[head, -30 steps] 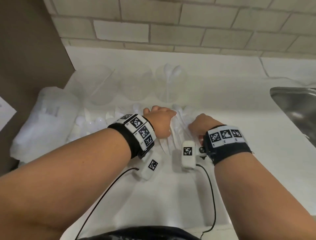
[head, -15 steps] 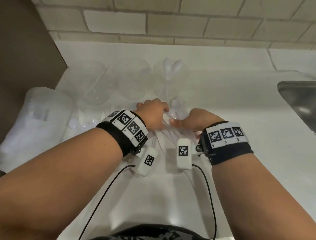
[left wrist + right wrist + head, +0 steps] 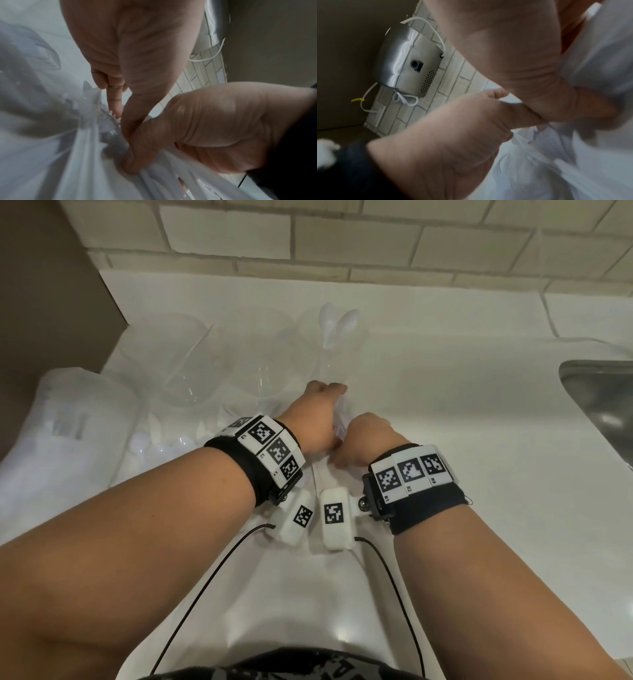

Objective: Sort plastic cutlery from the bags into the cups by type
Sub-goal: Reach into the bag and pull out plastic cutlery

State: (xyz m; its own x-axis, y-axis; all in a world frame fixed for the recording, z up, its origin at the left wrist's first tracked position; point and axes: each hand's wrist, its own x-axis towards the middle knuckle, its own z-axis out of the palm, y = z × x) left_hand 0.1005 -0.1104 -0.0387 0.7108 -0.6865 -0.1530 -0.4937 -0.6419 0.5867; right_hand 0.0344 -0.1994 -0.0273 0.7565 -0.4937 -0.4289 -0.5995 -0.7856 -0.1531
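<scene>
Three clear cups stand in a row at the back: the left cup (image 3: pixel 185 361), the middle cup (image 3: pixel 260 354) and the right cup (image 3: pixel 329 350), which holds two white spoons (image 3: pixel 337 323). My left hand (image 3: pixel 318 419) and right hand (image 3: pixel 363 436) meet just in front of the right cup. Both pinch a small clear bag (image 3: pixel 340 419) between them. In the left wrist view, my left hand (image 3: pixel 120 116) pinches the bag (image 3: pixel 82 135) at the white fork tines (image 3: pixel 109 115) inside it. In the right wrist view, my right hand (image 3: pixel 573 108) grips the same plastic (image 3: pixel 539 162).
A big white bag of cutlery (image 3: pixel 68 433) lies at the left by a brown wall. Loose white spoons (image 3: pixel 161 440) lie beside it. A steel sink (image 3: pixel 603 405) sits at the right edge. A metal hand dryer (image 3: pixel 407 63) hangs on the tiled wall.
Both hands have closed in on each other and shifted forward toward the right cup, now pinching the clear bag between them.
</scene>
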